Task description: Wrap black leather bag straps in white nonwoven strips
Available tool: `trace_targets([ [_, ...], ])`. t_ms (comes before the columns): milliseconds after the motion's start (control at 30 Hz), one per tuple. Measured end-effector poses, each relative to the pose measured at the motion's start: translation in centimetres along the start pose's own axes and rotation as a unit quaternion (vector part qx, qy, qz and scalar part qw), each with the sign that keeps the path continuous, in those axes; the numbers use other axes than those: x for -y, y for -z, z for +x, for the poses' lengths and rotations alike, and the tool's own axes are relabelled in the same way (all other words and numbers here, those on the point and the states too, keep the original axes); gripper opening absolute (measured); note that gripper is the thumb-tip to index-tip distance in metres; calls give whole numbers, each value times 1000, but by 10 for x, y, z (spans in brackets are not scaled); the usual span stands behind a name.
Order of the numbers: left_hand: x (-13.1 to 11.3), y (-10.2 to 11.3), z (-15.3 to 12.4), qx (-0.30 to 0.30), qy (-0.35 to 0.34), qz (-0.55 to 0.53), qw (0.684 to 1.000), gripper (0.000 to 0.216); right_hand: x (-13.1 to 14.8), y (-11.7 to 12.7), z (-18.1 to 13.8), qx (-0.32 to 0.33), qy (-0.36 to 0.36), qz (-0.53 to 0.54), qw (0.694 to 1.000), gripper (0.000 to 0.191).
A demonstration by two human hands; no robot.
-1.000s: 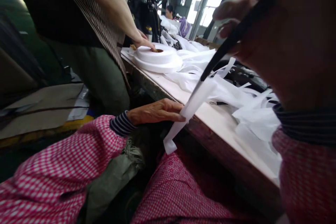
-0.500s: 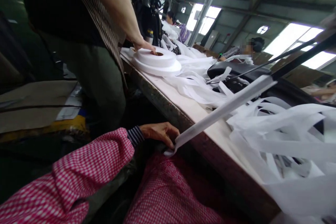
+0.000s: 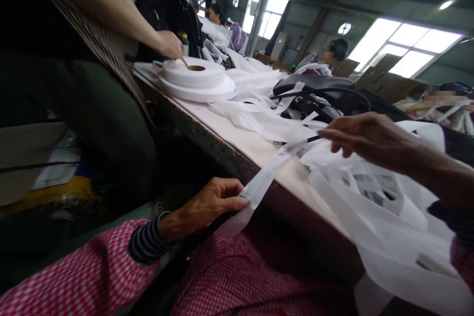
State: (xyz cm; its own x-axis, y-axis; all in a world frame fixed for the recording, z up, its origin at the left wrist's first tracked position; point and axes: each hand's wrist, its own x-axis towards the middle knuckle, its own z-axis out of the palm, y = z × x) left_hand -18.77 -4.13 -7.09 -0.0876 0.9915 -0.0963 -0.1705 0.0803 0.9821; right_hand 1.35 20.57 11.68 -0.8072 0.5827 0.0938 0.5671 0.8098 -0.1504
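Observation:
My left hand (image 3: 211, 202), in a striped cuff and pink checked sleeve, pinches a white fabric strip (image 3: 264, 177) between thumb and fingers above my lap. The strip's lower end hangs below the hand; the rest slants up over the table edge. My right hand (image 3: 366, 133) is over the table with its fingers pressed together. At its fingertips is a thin black cord (image 3: 313, 139), which meets the far end of the strip. The exact grip of the right fingers is partly hidden. Loose white strips (image 3: 388, 227) lie in a heap beneath the right hand.
The table (image 3: 237, 140) has a worn edge running diagonally. Wide white rolls (image 3: 196, 81) are stacked at its far left, where a co-worker's hand (image 3: 170, 45) reaches over. A black padded piece (image 3: 314, 84) lies behind the strips. Other people sit farther back.
My right hand has come into view from the right. The strip, stretched long and folded before, now lies flatter and lower. The co-worker's hand has lifted off the roll's core.

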Motion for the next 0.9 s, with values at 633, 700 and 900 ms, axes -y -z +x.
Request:
trace_targets([
  [633, -8, 8, -55, 22, 49, -35, 998, 42, -75, -73, 19, 31, 7, -202, 979, 56],
  [700, -7, 15, -55, 12, 66, -28, 997, 46, -87, -74, 26, 24, -3, -198, 980, 60],
  [900, 3, 41, -57, 12, 71, -11, 997, 46, -86, -73, 35, 14, -4, -217, 976, 29],
])
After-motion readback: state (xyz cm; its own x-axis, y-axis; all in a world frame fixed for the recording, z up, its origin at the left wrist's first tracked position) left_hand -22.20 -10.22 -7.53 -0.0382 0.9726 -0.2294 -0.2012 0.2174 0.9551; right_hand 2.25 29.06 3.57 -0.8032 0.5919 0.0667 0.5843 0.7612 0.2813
